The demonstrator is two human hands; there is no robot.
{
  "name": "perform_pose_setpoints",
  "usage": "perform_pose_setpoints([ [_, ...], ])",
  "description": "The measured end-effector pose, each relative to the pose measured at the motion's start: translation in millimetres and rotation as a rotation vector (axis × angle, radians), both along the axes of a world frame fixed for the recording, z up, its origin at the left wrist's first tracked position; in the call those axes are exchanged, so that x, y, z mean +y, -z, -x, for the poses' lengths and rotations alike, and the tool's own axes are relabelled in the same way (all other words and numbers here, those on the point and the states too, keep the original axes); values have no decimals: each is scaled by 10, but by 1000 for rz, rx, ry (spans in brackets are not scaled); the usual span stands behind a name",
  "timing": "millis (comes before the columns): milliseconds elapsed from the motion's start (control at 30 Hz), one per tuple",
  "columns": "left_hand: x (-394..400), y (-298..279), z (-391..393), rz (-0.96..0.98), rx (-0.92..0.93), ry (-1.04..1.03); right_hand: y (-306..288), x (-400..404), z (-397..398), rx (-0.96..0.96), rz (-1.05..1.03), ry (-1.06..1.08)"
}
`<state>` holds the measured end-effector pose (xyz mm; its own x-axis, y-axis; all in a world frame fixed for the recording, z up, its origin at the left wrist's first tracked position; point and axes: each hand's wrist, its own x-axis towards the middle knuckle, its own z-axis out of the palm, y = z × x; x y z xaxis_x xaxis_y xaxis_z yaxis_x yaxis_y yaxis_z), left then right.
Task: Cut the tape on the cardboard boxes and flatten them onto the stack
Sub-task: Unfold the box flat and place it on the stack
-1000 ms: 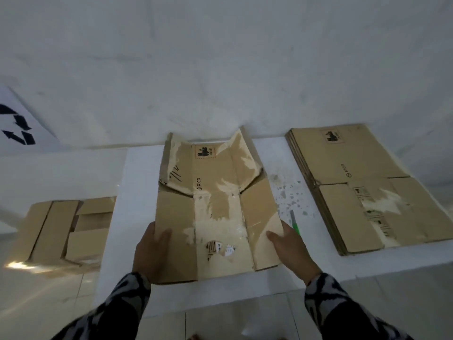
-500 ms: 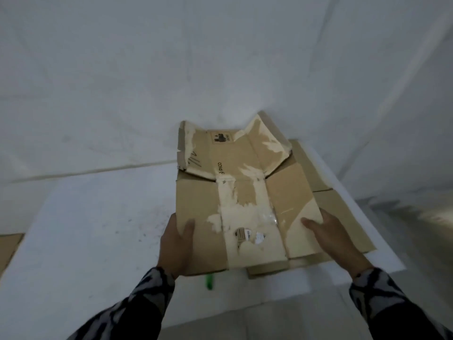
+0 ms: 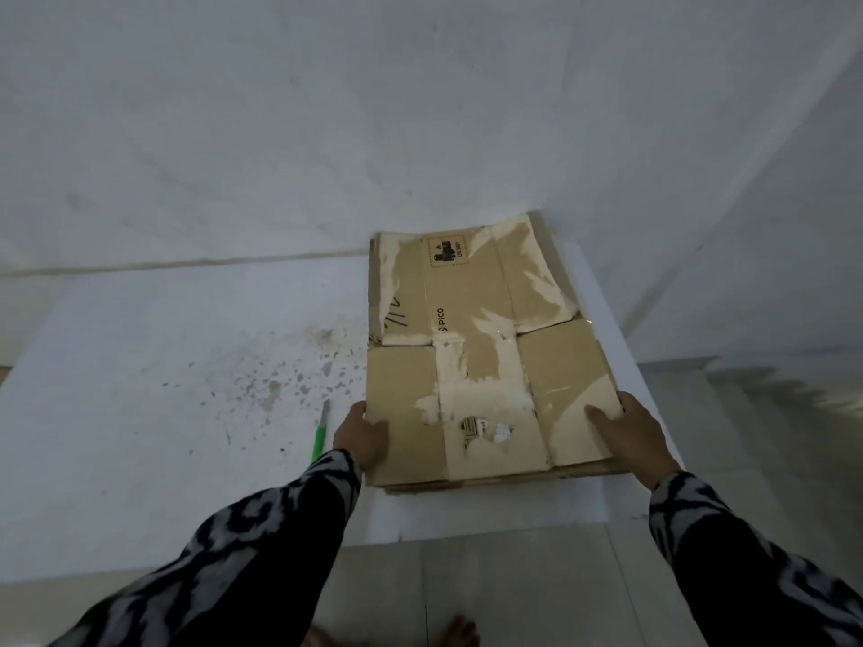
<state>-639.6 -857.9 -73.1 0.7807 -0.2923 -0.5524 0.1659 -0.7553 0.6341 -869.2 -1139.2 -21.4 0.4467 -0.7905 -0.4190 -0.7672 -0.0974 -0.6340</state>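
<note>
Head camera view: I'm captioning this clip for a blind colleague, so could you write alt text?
Two hands, left and right, hold a flattened cardboard box by its near corners on a stack of flattened boxes on a white table. A green-handled knife lies left of it.

A flattened cardboard box (image 3: pixel 481 357) is lying on top of the stack (image 3: pixel 588 470) at the right end of the table (image 3: pixel 163 436). The left hand (image 3: pixel 359 436) is holding its near left edge, the right hand (image 3: pixel 630 436) its near right corner. A cutter (image 3: pixel 320 432) is lying on the table just left of the left hand.
</note>
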Motion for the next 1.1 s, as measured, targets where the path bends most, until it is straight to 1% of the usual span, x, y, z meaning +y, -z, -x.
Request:
perform_pose_setpoints([
  [300, 15, 87, 7, -41, 4, 82, 197, -109, 153, 14, -30, -3],
  [433, 7, 109, -22, -63, -4, 117, 230, -65, 180, 33, -10, 23],
  [567, -23, 108, -94, -106, -7, 152, 264, 15, 150, 11, 3, 68],
  [700, -27, 145, -112, -123, 10, 145, 299, 24, 113, 32, 66, 93],
  [833, -29, 147, -81, -106, -18, 155, 303, 21, 92, 130, 135, 103],
  [933, -42, 135, -48, -151, -50, 212, 303, 42, 66, 202, 150, 123],
  [1033, -90, 146, -14, -189, -76, 250, 356, 62, 79, 236, 129, 106],
  [1100, -146, 153, 23, -200, -70, 267, 413, 59, 101, 229, 69, 97],
])
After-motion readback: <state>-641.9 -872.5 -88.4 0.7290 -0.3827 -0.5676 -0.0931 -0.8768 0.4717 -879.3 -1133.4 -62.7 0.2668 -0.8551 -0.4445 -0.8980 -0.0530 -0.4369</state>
